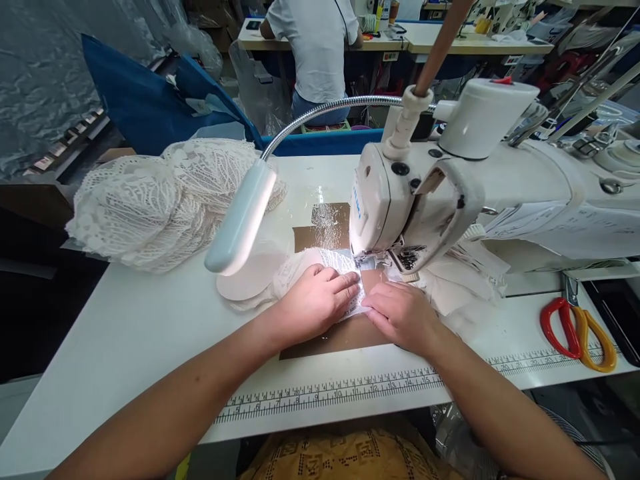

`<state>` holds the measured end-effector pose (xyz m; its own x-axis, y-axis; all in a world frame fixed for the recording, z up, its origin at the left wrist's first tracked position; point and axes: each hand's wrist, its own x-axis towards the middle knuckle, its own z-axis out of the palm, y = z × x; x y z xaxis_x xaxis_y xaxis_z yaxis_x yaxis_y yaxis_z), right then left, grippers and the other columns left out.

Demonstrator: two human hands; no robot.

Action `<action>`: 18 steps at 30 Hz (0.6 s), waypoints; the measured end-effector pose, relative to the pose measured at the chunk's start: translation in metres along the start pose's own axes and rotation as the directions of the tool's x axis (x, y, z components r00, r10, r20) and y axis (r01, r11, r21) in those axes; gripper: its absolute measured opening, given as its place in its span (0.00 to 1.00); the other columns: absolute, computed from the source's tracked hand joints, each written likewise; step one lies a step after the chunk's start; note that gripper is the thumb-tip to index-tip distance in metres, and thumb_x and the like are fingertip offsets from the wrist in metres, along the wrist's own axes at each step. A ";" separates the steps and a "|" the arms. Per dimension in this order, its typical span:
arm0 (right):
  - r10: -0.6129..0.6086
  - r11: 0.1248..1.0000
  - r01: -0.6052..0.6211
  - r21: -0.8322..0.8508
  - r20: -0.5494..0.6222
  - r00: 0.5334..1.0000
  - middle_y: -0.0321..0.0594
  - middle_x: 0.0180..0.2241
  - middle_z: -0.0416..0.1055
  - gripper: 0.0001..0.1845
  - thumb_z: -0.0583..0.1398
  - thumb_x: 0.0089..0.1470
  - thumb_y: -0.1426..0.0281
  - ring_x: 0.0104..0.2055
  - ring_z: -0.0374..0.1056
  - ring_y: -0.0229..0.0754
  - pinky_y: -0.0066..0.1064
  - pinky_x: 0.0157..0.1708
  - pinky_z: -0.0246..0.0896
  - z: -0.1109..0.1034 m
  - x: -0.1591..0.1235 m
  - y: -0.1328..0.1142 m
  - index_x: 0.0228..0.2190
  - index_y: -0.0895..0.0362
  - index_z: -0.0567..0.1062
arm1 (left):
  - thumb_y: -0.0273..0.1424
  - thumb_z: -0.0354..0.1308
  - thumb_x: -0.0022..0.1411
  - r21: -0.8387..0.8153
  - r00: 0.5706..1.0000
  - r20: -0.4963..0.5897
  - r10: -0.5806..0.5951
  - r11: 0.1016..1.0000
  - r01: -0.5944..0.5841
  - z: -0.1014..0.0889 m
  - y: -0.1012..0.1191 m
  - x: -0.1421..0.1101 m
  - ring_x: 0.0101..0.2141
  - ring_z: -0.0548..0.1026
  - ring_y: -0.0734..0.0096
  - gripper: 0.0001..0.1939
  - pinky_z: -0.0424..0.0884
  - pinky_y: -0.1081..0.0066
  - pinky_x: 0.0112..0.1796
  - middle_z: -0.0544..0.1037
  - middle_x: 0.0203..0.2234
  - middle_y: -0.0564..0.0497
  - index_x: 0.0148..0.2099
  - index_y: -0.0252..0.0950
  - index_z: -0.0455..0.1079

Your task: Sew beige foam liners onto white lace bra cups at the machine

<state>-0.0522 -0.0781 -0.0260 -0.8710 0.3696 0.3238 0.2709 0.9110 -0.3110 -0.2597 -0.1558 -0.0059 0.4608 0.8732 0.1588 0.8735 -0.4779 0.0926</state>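
A piece of white lace fabric [341, 262] lies under the needle area of a white sewing machine [377, 190]. My left hand [317, 300] rests on this lace, its fingers stretched flat toward the presser foot. Just right of it, my right hand [403, 313] has thumb and forefinger closed at the fabric's near edge, close to the needle plate. Beneath both hands is a brown patch [335, 339] on the table. Pale round cup-shaped pieces [253, 273] lie left of the lace. More white fabric [457, 280] gathers behind my right hand.
A lamp [243, 217] on a bendy metal neck hangs over the work. A heap of white lace [150, 200] sits at left. Scissors with red and yellow handles [577, 333] lie right, beside a dark phone-like object [613, 313]. A printed ruler [345, 393] runs along the front edge. A person [320, 53] sits beyond.
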 end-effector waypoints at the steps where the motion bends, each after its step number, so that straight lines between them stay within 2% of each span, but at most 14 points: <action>1: 0.003 1.000 -0.003 0.003 0.002 1.000 0.37 0.29 0.73 0.09 0.56 0.57 0.73 0.30 0.65 0.39 0.30 0.32 0.55 0.000 0.000 0.000 0.29 0.57 0.77 | 0.32 0.44 0.72 0.005 1.000 0.003 -0.001 1.000 0.001 0.000 0.000 0.000 0.37 0.69 0.64 0.16 0.61 0.64 0.37 0.73 0.54 0.45 0.52 0.35 0.71; 5: 0.018 1.000 -0.018 0.011 -0.007 1.000 0.37 0.28 0.73 0.10 0.56 0.57 0.74 0.30 0.64 0.38 0.30 0.32 0.55 0.000 0.000 -0.001 0.28 0.57 0.76 | 0.32 0.43 0.72 0.001 1.000 0.013 -0.012 1.000 0.012 -0.001 0.000 0.001 0.37 0.68 0.64 0.16 0.61 0.64 0.37 0.73 0.54 0.46 0.50 0.34 0.71; 13: 0.049 0.998 -0.050 -0.037 -0.045 0.998 0.38 0.30 0.74 0.11 0.54 0.60 0.72 0.31 0.64 0.38 0.30 0.32 0.53 0.003 0.001 -0.001 0.31 0.56 0.77 | 0.33 0.45 0.71 -0.022 1.000 -0.023 -0.018 1.000 0.017 0.001 -0.008 0.004 0.39 0.68 0.62 0.17 0.64 0.62 0.40 0.73 0.53 0.43 0.53 0.32 0.70; 18: 0.064 0.992 -0.066 -0.105 -0.020 0.998 0.38 0.30 0.73 0.12 0.54 0.59 0.74 0.31 0.64 0.38 0.30 0.30 0.51 0.002 0.002 -0.002 0.32 0.55 0.78 | 0.28 0.44 0.71 -0.003 0.999 -0.002 0.049 0.999 -0.049 0.001 -0.010 0.003 0.41 0.68 0.62 0.16 0.63 0.60 0.43 0.73 0.53 0.44 0.54 0.32 0.70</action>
<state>-0.0553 -0.0792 -0.0264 -0.8435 0.4308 0.3210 0.3692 0.8989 -0.2362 -0.2664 -0.1482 -0.0072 0.5023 0.8487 0.1654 0.8497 -0.5199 0.0875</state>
